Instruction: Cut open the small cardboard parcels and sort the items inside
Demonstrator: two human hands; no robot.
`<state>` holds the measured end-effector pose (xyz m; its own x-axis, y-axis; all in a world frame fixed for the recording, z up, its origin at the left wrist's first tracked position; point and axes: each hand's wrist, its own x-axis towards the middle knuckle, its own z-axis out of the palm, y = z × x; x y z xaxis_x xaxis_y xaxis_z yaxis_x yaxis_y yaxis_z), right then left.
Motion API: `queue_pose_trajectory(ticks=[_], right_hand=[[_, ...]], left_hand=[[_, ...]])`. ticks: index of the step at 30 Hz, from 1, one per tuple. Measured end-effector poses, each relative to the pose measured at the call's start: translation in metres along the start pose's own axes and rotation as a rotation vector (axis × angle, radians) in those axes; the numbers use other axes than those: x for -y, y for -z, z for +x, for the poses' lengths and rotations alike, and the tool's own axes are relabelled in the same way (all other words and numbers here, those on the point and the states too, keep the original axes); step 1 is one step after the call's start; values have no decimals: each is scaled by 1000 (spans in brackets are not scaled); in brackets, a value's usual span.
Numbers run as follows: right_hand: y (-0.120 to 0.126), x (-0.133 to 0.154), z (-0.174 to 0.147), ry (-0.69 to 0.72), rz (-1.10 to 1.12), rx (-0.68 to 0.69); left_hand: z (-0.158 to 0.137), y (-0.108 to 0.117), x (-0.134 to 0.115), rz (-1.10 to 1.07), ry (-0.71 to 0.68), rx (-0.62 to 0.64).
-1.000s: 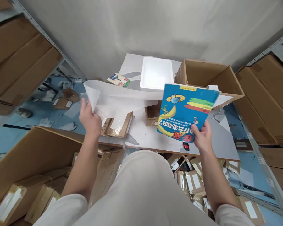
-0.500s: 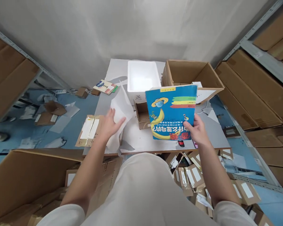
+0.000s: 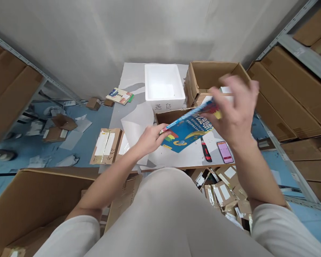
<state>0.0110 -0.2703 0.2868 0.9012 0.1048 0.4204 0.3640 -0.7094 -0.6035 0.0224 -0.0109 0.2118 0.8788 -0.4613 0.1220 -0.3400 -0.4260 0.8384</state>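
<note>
A blue picture book point(image 3: 186, 134) with a banana on its cover is tilted above the table, its edge turned up towards me. My left hand point(image 3: 151, 139) is closed on the book's left end, thumb and fingers pinching the edge. At the book's other end my right hand point(image 3: 237, 110) is smeared by motion; its fingers look apart around the corner, but whether they grip it is unclear. Below the book is a small open cardboard box point(image 3: 169, 116), partly covered by it. A crumpled white sheet point(image 3: 133, 119) lies beside my left hand.
Behind stand a white foam box point(image 3: 164, 101) and a large open carton point(image 3: 216, 66). A red-black cutter point(image 3: 206, 151) and a phone point(image 3: 225, 152) lie near the front edge. Taped parcels point(image 3: 105, 146) and thin books point(image 3: 119, 96) are on the left. Shelves flank both sides.
The book has tipped over from facing me and turned round. My left hand has left the white sheet and taken the book's left end. My right hand has risen. Cutter and phone are uncovered.
</note>
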Motion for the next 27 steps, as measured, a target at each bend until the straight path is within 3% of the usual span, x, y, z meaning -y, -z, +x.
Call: queue_pose_trajectory(ticks=[2, 3, 8, 13, 19, 25, 27], right_hand=[[-14, -20, -14, -126, 197, -144], [-24, -29, -23, -194, 306, -153], [-75, -56, -63, -457, 772, 44], [-88, -60, -67, -521, 805, -45], [-92, -72, -68, -541, 803, -23], [-78, -71, -68, -467, 832, -51], [-72, -67, -58, -462, 840, -76]], left_hand=[[-12, -15, 17, -324, 136, -99], [-17, -23, 24, -472, 198, -132], [-40, -59, 44, -812, 371, -207], [-50, -73, 57, -949, 353, -199], [-48, -74, 63, -962, 370, -201], [-40, -84, 65, -971, 415, -262], [-34, -90, 61, -1045, 437, -200]])
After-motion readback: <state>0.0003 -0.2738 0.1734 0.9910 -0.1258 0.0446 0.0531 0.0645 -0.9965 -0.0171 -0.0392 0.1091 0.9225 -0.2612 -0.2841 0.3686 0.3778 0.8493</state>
